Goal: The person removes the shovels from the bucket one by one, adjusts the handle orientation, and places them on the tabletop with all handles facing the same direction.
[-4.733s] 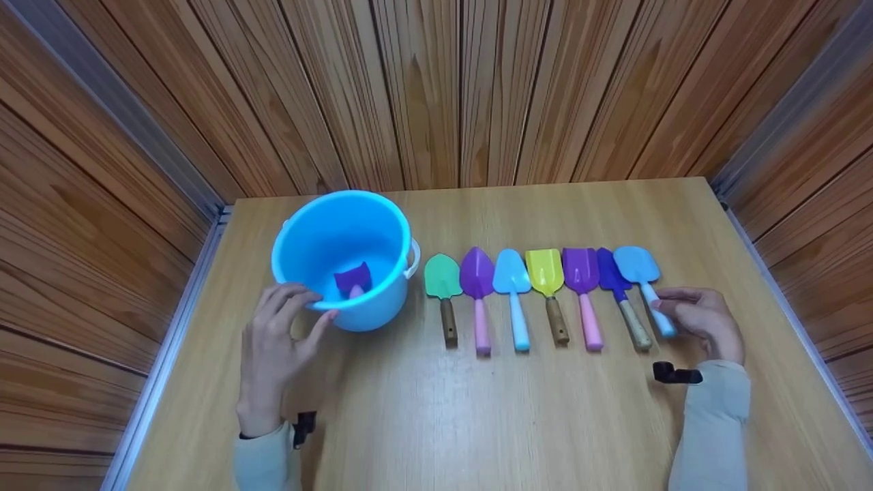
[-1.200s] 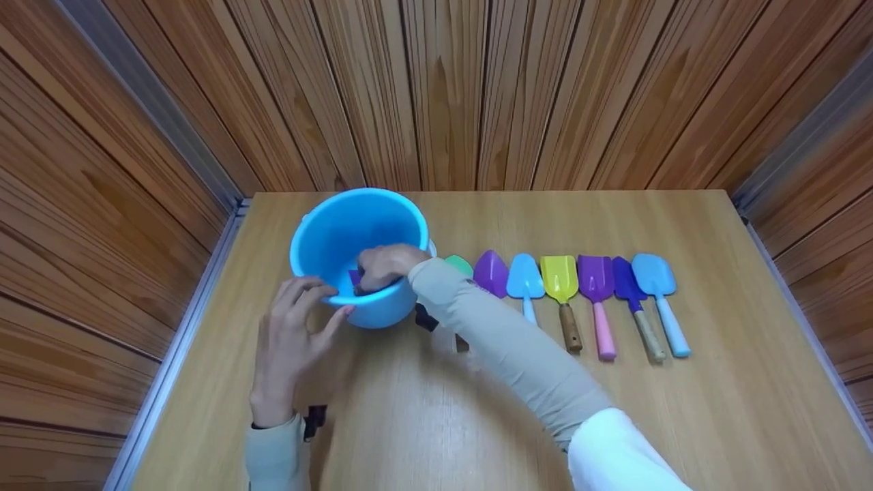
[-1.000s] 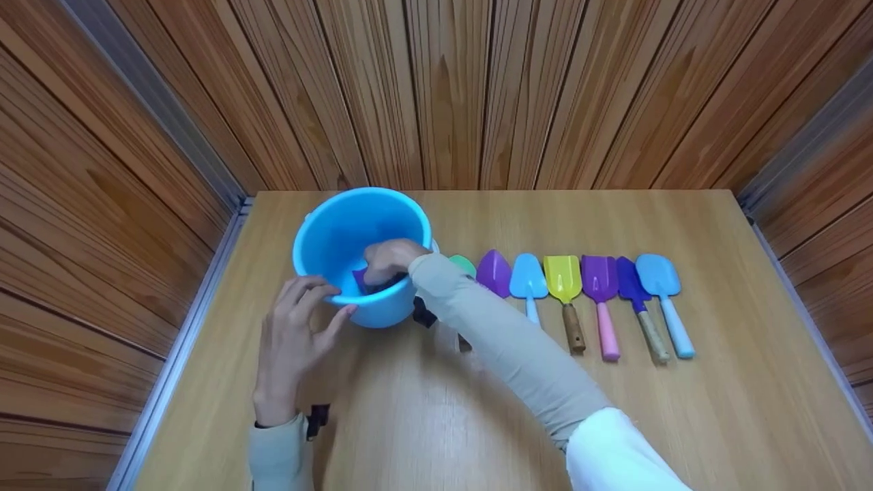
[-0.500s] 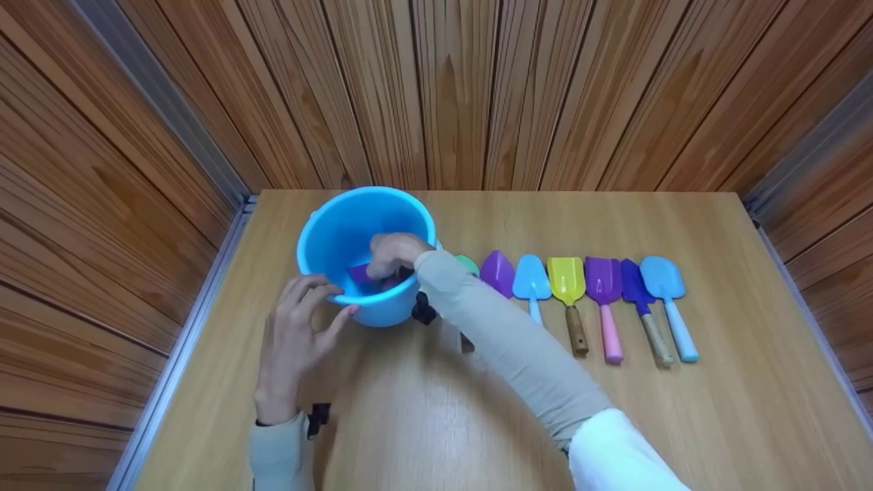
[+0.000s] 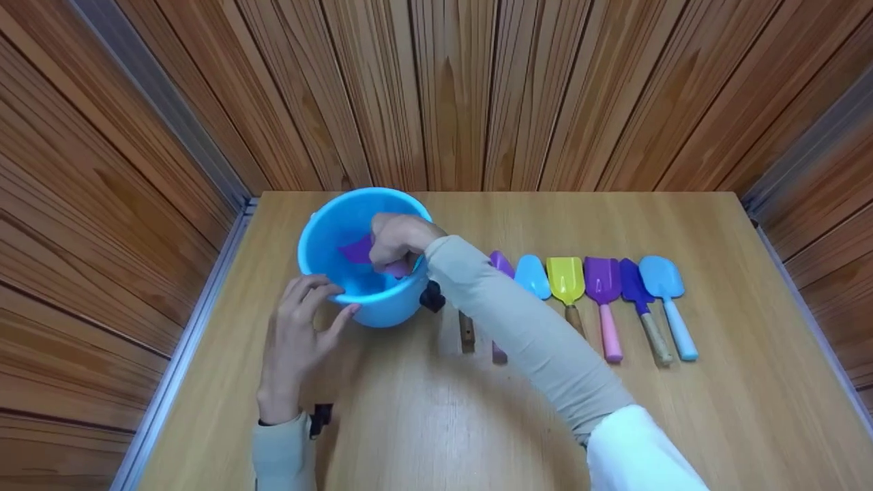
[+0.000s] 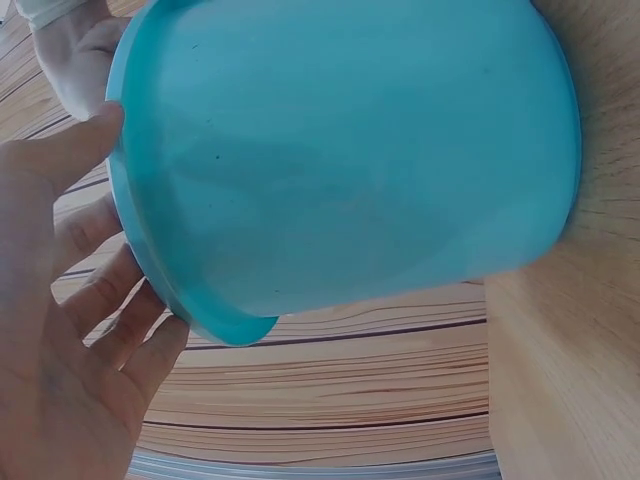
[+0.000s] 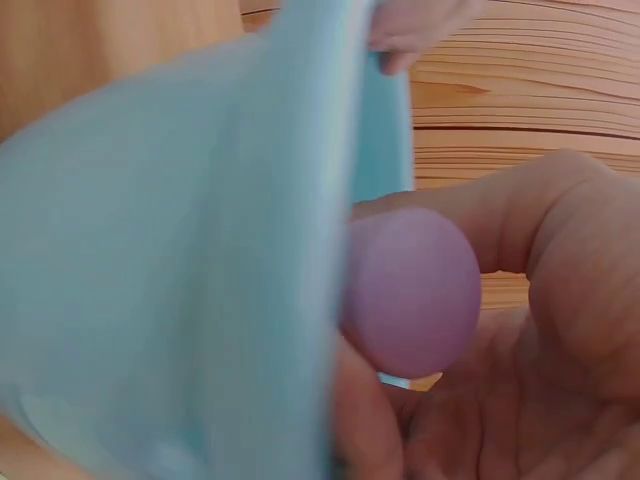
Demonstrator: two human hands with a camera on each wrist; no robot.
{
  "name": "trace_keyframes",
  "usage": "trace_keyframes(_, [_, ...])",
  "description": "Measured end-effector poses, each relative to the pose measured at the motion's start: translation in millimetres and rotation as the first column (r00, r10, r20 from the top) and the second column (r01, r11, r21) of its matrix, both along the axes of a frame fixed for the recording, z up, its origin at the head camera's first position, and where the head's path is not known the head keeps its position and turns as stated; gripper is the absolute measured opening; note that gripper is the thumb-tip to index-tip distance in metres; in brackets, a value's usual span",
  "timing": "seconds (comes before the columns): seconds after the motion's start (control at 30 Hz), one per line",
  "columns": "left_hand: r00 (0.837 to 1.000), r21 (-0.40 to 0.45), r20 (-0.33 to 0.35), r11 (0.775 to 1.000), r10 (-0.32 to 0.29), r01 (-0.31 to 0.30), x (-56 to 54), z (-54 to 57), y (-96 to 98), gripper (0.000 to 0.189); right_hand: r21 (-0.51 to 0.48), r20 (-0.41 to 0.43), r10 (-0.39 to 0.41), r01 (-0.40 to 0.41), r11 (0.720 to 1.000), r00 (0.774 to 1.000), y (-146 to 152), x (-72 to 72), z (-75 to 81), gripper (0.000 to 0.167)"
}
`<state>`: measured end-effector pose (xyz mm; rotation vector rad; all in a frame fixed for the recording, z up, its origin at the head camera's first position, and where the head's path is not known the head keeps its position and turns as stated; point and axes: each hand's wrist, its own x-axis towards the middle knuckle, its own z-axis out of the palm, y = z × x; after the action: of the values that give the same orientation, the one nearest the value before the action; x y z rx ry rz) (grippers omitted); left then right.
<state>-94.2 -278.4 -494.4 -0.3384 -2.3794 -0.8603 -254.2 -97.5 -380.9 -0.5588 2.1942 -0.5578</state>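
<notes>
A blue bucket (image 5: 385, 315) stands on the left part of the table. With thumb and fingers my left hand (image 5: 293, 348) grips its near rim; the left wrist view shows those fingers along the rim edge. Inside the bucket, my right hand (image 5: 402, 239) holds a toy shovel by its pink handle. The shovel's purple blade (image 5: 354, 251) points left against the inner wall. Close up in the right wrist view, the rounded handle end (image 7: 415, 290) sticks out between thumb and fingers, right at the rim.
Right of the bucket lies a row of toy shovels: a light-blue one (image 5: 532, 276), a yellow one (image 5: 565, 278), a purple one (image 5: 603, 278), a dark-blue one (image 5: 634, 283) and another light-blue one (image 5: 661, 276). My right sleeve (image 5: 518, 320) covers part of the row. Wood-panelled walls enclose the table.
My right hand has left the light-blue shovel at the row's right end and reached into the bucket. Lately it has raised the purple shovel there. My left hand keeps its grip on the rim.
</notes>
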Motion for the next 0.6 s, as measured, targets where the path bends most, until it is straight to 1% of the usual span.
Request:
trace_keyframes(0.1, [1.0,0.005,0.003,1.0,-0.002,0.002,-1.0,0.4,-0.1,0.036,-0.009,-0.039,0.002,-0.003,1.0,0.999,9,1.2,13.8,0.027])
trace_keyframes(0.2, [1.0,0.012,0.004,1.0,0.005,-0.005,-0.3,0.2,-2.0,0.036,-0.004,-0.069,0.029,-0.03,1.0,0.997,17,2.6,28.3,0.024])
trace_keyframes(0.27, [1.0,0.015,0.003,1.0,0.008,-0.008,-0.6,0.7,-3.4,0.036,0.0,-0.081,0.041,-0.041,0.999,0.996,24,2.8,37.4,0.021])
trace_keyframes(0.37, [1.0,0.012,0.002,1.0,0.011,-0.011,-1.4,1.5,-4.3,0.036,0.005,-0.081,0.026,-0.026,1.0,0.996,37,2.5,48.8,0.017])
trace_keyframes(0.4, [1.0,0.012,0.001,1.0,0.01,-0.01,-1.7,1.6,-4.1,0.036,0.008,-0.08,0.017,-0.016,1.0,0.997,43,1.9,51.7,0.021])
trace_keyframes(0.47, [1.0,0.007,0.003,1.0,0.011,-0.011,-1.9,1.8,-3.4,0.035,0.014,-0.081,-0.001,0.003,1.0,0.997,55,1.6,56.2,0.033])
trace_keyframes(0.53, [1.0,0.003,0.001,1.0,0.011,-0.011,-1.8,1.8,-2.9,0.035,0.016,-0.087,-0.018,0.02,1.0,0.996,70,1.5,58.2,0.042])
trace_keyframes(0.6, [1.0,0.004,-0.003,1.0,0.006,-0.006,-2.7,1.8,-2.6,0.034,-0.001,-0.087,-0.044,0.044,0.999,0.995,86,1.5,58.6,0.046])
